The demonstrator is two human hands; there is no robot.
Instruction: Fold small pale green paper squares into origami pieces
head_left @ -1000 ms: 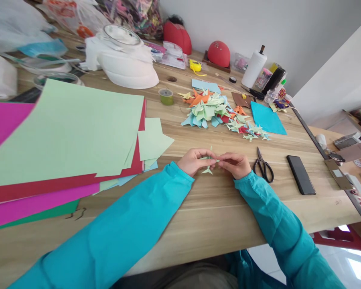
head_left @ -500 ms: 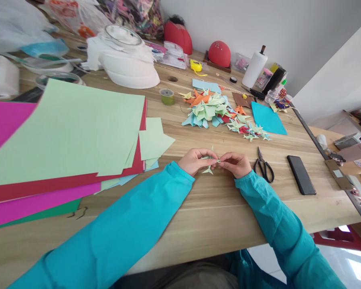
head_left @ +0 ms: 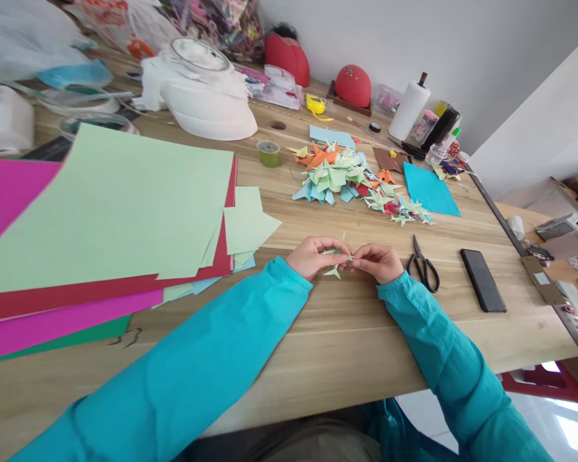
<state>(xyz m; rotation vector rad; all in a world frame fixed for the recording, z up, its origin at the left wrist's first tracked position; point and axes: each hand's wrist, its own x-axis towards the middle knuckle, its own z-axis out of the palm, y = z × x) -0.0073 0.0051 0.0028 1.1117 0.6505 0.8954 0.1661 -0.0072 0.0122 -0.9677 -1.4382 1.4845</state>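
A small pale green folded paper figure (head_left: 334, 272) is held over the table at the middle of the view. My left hand (head_left: 313, 256) is closed on it, covering much of its body, while pointed tips stick out above and below the fingers. From the other side my right hand (head_left: 379, 262) pinches the figure's right end between thumb and fingertips. The fingertips of both hands nearly meet there. Black-handled scissors (head_left: 421, 266) lie just right of my right hand. Beyond my hands is a pile of folded paper figures (head_left: 340, 170) in green, orange, blue and red.
Large coloured paper sheets (head_left: 110, 212) cover the table's left side, with smaller green pieces (head_left: 248, 224) beside them. A black phone (head_left: 483, 280) lies at the right. Behind stand a white cap (head_left: 207, 106), a spool (head_left: 268, 154), a yellow tape measure (head_left: 315, 104) and a blue sheet (head_left: 431, 188).
Almost nothing differs. Both hands keep their grip on the green paper figure, and the whole view has shifted very slightly.
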